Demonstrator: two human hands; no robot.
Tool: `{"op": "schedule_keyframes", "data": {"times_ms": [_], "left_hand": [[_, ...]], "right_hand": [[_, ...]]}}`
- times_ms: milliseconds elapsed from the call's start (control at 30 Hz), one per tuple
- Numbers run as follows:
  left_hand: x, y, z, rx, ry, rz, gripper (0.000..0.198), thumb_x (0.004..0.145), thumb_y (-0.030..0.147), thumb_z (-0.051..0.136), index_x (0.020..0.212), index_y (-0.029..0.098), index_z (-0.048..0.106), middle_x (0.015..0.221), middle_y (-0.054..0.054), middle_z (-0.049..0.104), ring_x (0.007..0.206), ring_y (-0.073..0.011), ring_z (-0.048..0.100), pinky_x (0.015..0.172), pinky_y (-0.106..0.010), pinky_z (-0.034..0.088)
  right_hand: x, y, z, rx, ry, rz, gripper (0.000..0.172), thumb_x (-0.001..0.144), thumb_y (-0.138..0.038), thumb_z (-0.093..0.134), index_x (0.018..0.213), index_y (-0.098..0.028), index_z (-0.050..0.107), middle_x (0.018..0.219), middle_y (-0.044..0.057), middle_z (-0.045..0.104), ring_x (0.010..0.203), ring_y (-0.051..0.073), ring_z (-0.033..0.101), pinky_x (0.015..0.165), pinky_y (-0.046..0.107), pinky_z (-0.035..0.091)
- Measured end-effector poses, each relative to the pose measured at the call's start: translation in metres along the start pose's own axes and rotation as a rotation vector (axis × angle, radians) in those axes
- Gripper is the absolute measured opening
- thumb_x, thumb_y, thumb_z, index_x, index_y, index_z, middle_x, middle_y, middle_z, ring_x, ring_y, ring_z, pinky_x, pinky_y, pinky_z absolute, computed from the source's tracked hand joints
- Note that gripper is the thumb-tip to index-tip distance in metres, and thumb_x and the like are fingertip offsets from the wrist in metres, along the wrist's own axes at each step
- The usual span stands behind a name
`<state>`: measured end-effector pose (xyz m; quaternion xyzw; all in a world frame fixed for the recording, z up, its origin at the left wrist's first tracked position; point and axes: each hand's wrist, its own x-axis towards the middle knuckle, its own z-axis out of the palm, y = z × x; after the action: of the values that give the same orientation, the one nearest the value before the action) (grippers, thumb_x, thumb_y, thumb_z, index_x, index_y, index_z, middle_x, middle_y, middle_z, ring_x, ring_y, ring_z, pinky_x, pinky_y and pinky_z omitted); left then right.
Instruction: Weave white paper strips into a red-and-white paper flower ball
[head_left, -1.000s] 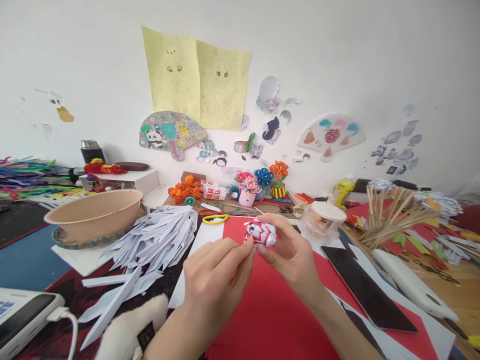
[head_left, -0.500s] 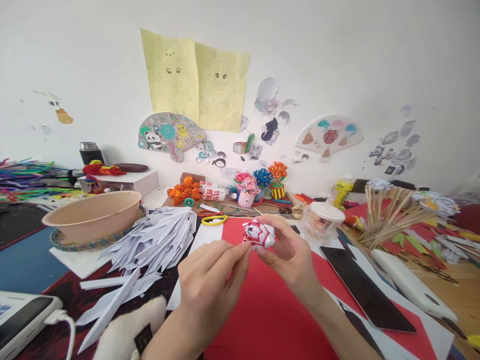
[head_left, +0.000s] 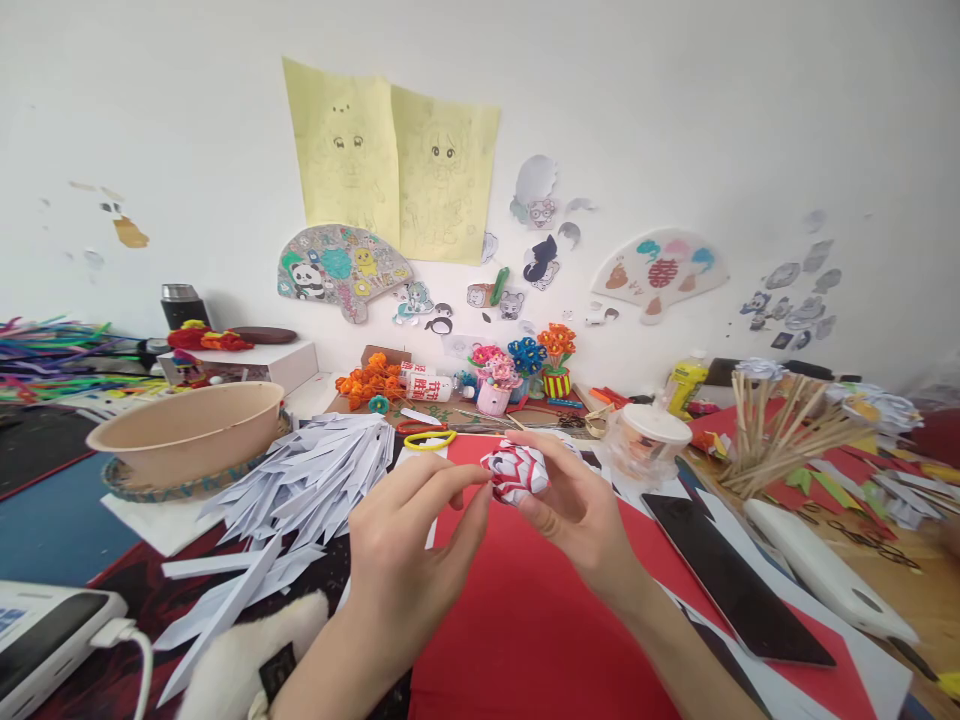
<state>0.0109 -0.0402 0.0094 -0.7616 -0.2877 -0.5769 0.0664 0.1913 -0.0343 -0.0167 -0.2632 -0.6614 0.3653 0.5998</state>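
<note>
A small red and white folded-paper piece (head_left: 519,472) is held up over the red sheet (head_left: 525,620). My right hand (head_left: 581,510) has its thumb and fingers closed round the right side of the piece. My left hand (head_left: 416,540) is at its left edge, with thumb and index fingertips pinched close together against it; whether something small lies between them is too small to tell. On the left lies a pile of folded white paper strips (head_left: 307,480). Scissors with yellow and red handles (head_left: 429,438) lie behind my left hand.
A beige basin (head_left: 187,430) stands at the left, a power bank with a cable (head_left: 52,640) in front of it. At the right are a black phone (head_left: 739,575), a white device (head_left: 829,565), a lidded cup (head_left: 649,430) and wooden sticks (head_left: 780,420). Paper flowers (head_left: 525,355) stand behind.
The paper piece has turned a little in my right hand. My left hand has shifted slightly left, and its thumb and index finger have spread into a rounder pinch.
</note>
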Motion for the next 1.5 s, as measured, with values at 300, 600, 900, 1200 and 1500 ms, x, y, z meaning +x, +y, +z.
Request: {"op": "schedule_keyframes", "data": {"times_ms": [300,600,900,1200,1500], "left_hand": [[-0.001,0.0,0.002,0.103,0.007,0.064,0.009,0.088,0.011,0.065,0.084,0.018,0.068,0.069,0.001,0.064,0.063,-0.012,0.058,0.061,-0.025,0.044],[-0.002,-0.004,0.003,0.167,-0.036,0.092,0.011,0.088,0.009,0.063,0.081,0.018,0.065,0.069,0.001,0.063,0.063,-0.0131,0.055,0.062,-0.026,0.04],[0.006,-0.006,-0.005,-0.117,-0.154,-0.093,0.014,0.089,0.013,0.061,0.081,0.019,0.069,0.066,0.001,0.062,0.062,-0.0121,0.058,0.06,-0.023,0.045],[0.018,-0.016,-0.016,-0.259,-0.304,-0.351,0.009,0.081,0.024,0.069,0.073,0.022,0.071,0.059,0.003,0.058,0.056,-0.0124,0.053,0.05,-0.022,0.037],[0.021,-0.015,-0.02,-0.394,-0.432,-0.373,0.008,0.081,0.023,0.071,0.074,0.021,0.069,0.066,0.0,0.068,0.058,-0.0135,0.057,0.053,-0.024,0.044]], "right_hand": [[-0.001,0.0,0.0,-0.108,-0.011,-0.046,0.039,0.091,-0.03,0.071,0.128,-0.034,0.062,0.125,0.007,0.058,0.121,0.025,0.058,0.1,0.038,0.054],[0.0,0.003,0.0,-0.151,-0.029,-0.094,0.041,0.09,-0.029,0.071,0.13,-0.036,0.062,0.127,0.008,0.057,0.124,0.026,0.055,0.099,0.038,0.055],[-0.001,0.004,-0.005,-0.01,-0.072,0.081,0.047,0.092,-0.038,0.068,0.137,-0.03,0.058,0.136,0.01,0.062,0.123,0.027,0.061,0.101,0.042,0.054],[-0.002,-0.001,-0.014,0.028,-0.255,0.229,0.054,0.096,-0.043,0.06,0.147,-0.03,0.049,0.152,0.007,0.052,0.14,0.029,0.048,0.115,0.05,0.039],[-0.003,-0.001,-0.015,0.037,-0.293,0.247,0.051,0.097,-0.048,0.058,0.145,-0.031,0.052,0.145,0.007,0.059,0.136,0.029,0.052,0.111,0.05,0.044]]}}
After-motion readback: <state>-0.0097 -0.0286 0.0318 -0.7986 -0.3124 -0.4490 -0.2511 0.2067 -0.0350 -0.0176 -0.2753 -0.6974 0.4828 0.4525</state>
